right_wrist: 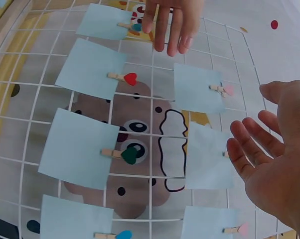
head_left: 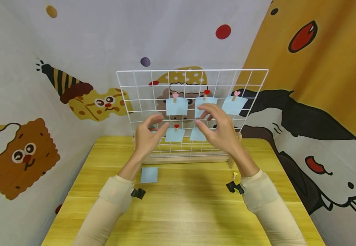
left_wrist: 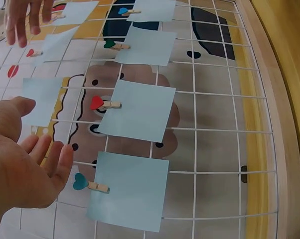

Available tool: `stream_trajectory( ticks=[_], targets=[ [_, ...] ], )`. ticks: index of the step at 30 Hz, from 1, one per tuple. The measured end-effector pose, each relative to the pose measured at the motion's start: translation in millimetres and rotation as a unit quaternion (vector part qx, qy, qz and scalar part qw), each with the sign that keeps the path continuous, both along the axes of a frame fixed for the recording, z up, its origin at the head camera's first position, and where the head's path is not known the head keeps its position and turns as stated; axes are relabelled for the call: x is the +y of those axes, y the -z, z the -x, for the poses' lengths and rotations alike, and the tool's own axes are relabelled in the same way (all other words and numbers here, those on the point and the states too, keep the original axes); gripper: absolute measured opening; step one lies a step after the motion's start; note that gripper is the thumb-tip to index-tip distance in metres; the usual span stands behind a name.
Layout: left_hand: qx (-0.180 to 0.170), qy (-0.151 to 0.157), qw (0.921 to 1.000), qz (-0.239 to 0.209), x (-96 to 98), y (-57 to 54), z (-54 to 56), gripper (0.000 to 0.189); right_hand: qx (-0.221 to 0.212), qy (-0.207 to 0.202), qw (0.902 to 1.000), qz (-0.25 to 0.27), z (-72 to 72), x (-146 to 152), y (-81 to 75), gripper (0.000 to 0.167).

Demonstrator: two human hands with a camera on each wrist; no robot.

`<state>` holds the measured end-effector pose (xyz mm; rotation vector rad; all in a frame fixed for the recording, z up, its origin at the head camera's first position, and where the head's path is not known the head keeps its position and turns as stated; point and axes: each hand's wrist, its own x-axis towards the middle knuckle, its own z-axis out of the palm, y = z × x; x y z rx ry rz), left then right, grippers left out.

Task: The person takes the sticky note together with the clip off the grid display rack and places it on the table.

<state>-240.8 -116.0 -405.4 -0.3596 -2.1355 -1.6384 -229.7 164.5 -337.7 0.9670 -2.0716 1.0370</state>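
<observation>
My left hand hovers before the left part of a white wire grid, fingers loosely bent and holding nothing. On the other side my right hand is raised in front of the grid, also empty, its thumb and fingers apart. Light blue paper notes hang on the grid in two rows, among them an upper left note and an upper right note. Small wooden clothespins with heart tops hold them, such as a red-heart clothespin and a green-heart clothespin. The right hand partly covers the upper middle note.
A loose blue note lies on the wooden table at front left. A yellow-heart clothespin lies near the right wrist. The grid stands in a wooden base, with a cartoon-printed cloth behind it.
</observation>
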Motion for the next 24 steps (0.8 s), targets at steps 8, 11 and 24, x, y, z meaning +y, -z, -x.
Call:
stream_trajectory(
  ticks=[8, 11, 24],
  targets=[
    [0.006, 0.0, 1.0, 0.0, 7.3, -3.4, 6.9, 0.043, 0.002, -0.008, 1.0, -0.002, 5.9, -8.2, -11.2, 0.044],
    [0.005, -0.005, 1.0, 0.004, 9.5, -5.2, 8.2, 0.042, 0.013, -0.012, 0.9998, -0.005, 9.6, -12.3, -13.8, 0.044],
    [0.011, -0.018, 0.9998, 0.008, 16.1, -7.3, 14.4, 0.035, 0.013, -0.014, 0.9994, -0.028, 24.8, -28.6, -28.7, 0.044]
  ],
)
